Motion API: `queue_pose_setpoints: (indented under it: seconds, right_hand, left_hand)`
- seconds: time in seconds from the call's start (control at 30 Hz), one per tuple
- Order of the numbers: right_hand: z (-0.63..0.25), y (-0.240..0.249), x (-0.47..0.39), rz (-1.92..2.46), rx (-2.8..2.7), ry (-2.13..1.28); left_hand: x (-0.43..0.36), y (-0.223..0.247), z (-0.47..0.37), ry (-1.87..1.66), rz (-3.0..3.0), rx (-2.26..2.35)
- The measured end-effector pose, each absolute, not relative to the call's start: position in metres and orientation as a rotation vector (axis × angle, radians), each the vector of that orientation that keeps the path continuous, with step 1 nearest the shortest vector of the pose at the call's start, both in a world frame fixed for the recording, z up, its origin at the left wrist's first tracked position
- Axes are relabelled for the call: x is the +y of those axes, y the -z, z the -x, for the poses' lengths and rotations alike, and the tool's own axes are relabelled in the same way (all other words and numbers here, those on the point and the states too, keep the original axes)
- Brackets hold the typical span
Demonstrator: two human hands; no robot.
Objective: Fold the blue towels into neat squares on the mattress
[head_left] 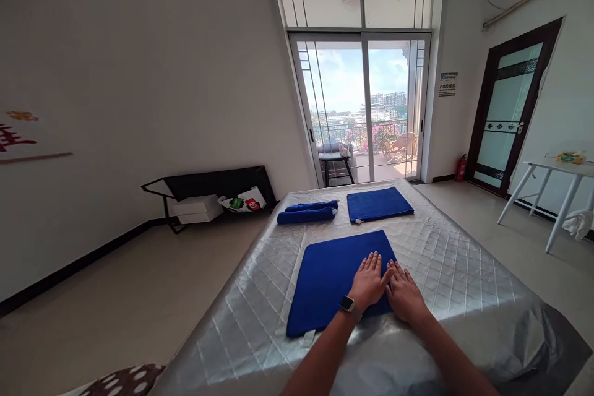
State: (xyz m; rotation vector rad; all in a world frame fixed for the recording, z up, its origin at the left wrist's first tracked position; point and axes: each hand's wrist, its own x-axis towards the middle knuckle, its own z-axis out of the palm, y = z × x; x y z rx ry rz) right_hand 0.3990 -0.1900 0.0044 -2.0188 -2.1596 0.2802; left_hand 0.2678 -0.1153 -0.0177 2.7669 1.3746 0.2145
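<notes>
A blue folded cloth [331, 275] lies flat on the silver quilted mattress [250, 297] in front of me, a white tag at its near left corner. My left hand [370, 281], with a watch at the wrist, rests palm down on the cloth near its right side. Beside it my right hand [405, 291] lies flat along the cloth's right edge, fingers stretched forward. The thumbs meet or nearly meet. Farther back are a second folded blue cloth [380, 204] and, to its left, a rolled blue cloth [307, 213].
A black bench [213, 182] with white boxes [197, 208] and a bag [244, 200] stands along the left wall. Beyond the mattress are sliding glass doors [364, 105]. At right stand a white table [554, 164], a red fire extinguisher [461, 168] and a dark-framed door [480, 105].
</notes>
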Motion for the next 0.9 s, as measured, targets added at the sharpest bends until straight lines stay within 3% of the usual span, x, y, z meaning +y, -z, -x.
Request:
queue_pose_setpoints:
  seconds: [0.17,0.5,0.9]
  right_hand:
    - [-0.400,-0.001,-0.188,2.025,-2.146,-0.283]
    - [-0.404,-0.001,-0.188,2.081,-2.147,-0.333]
    - [-0.390,-0.051,-0.073,2.100,-2.214,-0.323]
  left_hand:
    - [-0.095,0.023,-0.260,-0.239,-2.680,1.474]
    - [-0.065,0.034,-0.088,-0.247,-2.356,2.073]
    - [-0.061,0.050,-0.080,-0.330,-2.401,2.052]
